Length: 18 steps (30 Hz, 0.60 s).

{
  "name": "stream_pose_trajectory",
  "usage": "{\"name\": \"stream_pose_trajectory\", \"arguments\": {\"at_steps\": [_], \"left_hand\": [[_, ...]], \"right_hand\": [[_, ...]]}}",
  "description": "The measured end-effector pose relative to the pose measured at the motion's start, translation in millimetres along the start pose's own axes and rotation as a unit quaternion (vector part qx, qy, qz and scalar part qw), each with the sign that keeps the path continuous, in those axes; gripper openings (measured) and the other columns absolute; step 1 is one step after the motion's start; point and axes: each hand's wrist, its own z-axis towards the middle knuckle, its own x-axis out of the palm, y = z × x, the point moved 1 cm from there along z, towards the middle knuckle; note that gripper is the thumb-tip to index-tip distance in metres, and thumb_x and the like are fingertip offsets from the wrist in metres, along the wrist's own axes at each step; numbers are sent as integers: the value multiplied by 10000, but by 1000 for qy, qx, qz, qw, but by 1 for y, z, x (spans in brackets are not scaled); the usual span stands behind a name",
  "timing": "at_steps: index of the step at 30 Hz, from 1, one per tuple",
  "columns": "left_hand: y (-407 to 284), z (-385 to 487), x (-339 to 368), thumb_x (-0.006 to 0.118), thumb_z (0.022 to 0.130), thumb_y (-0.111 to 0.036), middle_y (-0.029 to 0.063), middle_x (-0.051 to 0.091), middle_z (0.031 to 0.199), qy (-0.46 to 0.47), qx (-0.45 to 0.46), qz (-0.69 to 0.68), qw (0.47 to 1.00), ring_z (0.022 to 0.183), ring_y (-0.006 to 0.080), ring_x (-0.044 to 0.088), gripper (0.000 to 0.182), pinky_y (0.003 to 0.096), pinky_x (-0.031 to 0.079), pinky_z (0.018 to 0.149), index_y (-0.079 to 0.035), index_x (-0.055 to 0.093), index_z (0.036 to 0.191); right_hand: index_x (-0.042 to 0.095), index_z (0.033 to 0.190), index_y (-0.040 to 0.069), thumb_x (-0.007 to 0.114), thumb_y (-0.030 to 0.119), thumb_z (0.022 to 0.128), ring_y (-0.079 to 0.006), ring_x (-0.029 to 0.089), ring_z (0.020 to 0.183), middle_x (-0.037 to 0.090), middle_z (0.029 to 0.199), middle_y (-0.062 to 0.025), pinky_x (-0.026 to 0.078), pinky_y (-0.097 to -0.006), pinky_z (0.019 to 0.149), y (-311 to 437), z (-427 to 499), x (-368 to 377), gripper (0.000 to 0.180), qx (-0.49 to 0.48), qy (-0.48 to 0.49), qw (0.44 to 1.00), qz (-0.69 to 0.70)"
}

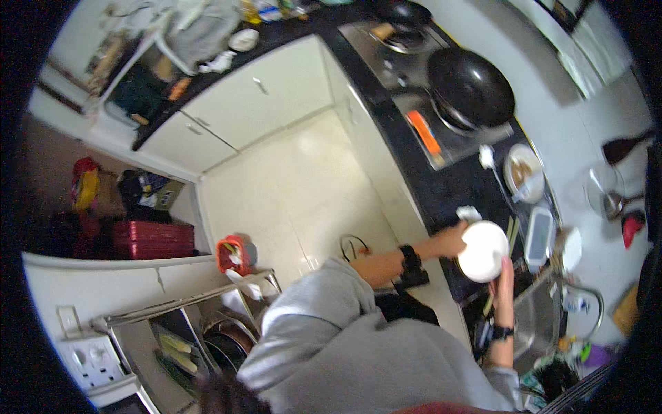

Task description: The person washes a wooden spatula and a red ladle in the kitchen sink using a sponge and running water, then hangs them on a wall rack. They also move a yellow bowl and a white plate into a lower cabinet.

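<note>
A round white bowl or dish (483,251) is held over the black countertop (437,199), tilted so that a broad white face shows. My left hand (454,241) grips its left rim, the fingers partly hidden behind it. From below, my right hand (502,282) holds the lower right side, thumb along the edge. A crumpled white tissue (468,212) lies just beyond the left hand. Long thin sticks, perhaps chopsticks (512,233), lie to the right of the bowl. Whether anything is inside the bowl cannot be told.
A stainless steel sink (527,323) lies beside my right forearm. A rectangular plastic container (538,238) and a bowl with brown food (523,173) stand along the wall. Farther off are a black wok (470,88) and an orange-handled item (424,133) on the stove.
</note>
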Motion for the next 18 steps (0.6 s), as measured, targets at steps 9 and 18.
{"name": "stream_pose_trajectory", "arguments": {"at_steps": [9, 18], "left_hand": [[-46, -88, -125, 447, 745, -70, 302, 542, 1116, -36, 26, 117, 992, 973, 403, 576, 580, 436, 460, 844, 25, 314, 1301], [14, -221, -255, 495, 765, -150, 291, 562, 1063, -233, 41, 48, 970, 987, 395, 558, 531, 442, 437, 850, 21, 367, 1251]], "right_hand": [[377, 1232, 42, 565, 174, 775, -77, 385, 352, 557, 768, -74, 282, -198, 273, 44, -1, 110, 511, 38, 65, 996, -38], [373, 1233, 63, 569, 187, 839, -100, 473, 482, 577, 858, -80, 324, -208, 319, 95, 22, 301, 458, 16, 284, 941, -183]]}}
